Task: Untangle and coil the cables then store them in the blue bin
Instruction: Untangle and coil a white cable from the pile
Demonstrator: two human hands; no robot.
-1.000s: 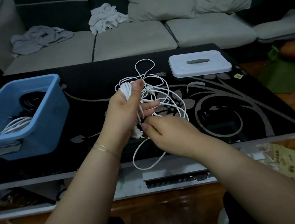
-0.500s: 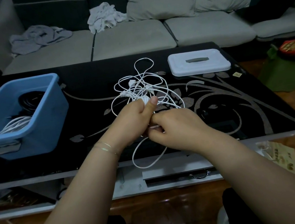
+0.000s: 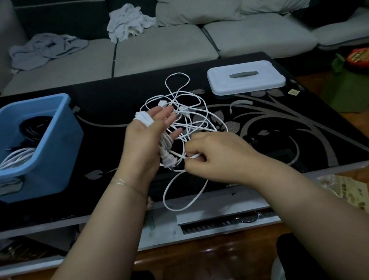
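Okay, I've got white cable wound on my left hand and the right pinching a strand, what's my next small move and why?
Probably draw the right hand toward you to pull slack free, then lay another turn over the left hand. The white cable is only partly wound round the left fingers; most lies tangled on the table, so it isn't ready for the blue bin.

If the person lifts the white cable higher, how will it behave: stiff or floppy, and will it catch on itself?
Probably floppy: the white cable sags in loose loops from the left hand, and one loop droops past the table edge. Likely light, since the right hand only pinches a strand. It may well snag, because many loops cross each other.
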